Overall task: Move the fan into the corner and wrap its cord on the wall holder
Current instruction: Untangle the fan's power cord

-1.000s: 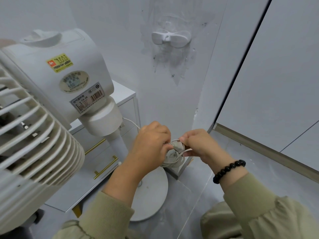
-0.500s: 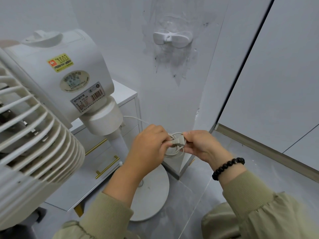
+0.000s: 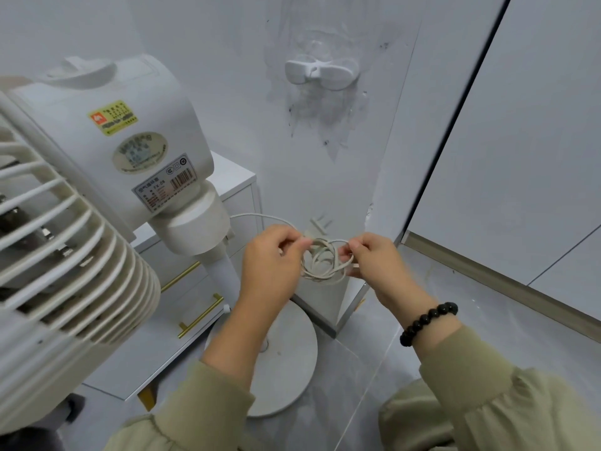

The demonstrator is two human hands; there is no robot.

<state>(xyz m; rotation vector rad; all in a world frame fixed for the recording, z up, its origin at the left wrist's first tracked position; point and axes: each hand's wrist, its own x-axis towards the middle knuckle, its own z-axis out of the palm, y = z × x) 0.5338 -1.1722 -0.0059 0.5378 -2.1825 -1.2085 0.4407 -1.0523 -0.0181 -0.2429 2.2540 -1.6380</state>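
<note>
Nearest the camera, the grille of the white fan [image 3: 107, 203] fills the left side, its round base [image 3: 286, 359] on the grey floor below the person's forearms. Just right of the fan's pole, the left hand [image 3: 271, 258] pinches one side of the coiled cord [image 3: 325, 262] between thumb and fingers, and the right hand [image 3: 374, 258], a black bead bracelet [image 3: 427, 322] on its wrist, pinches the other side. The loose loops hang between the two hands; a strand runs from the left hand back to the fan's neck. Beyond the fan stands a white drawer cabinet [image 3: 240, 187]. Farthest, high on the wall above the coil, sits the white wall holder [image 3: 320, 73], bare of cord.
</note>
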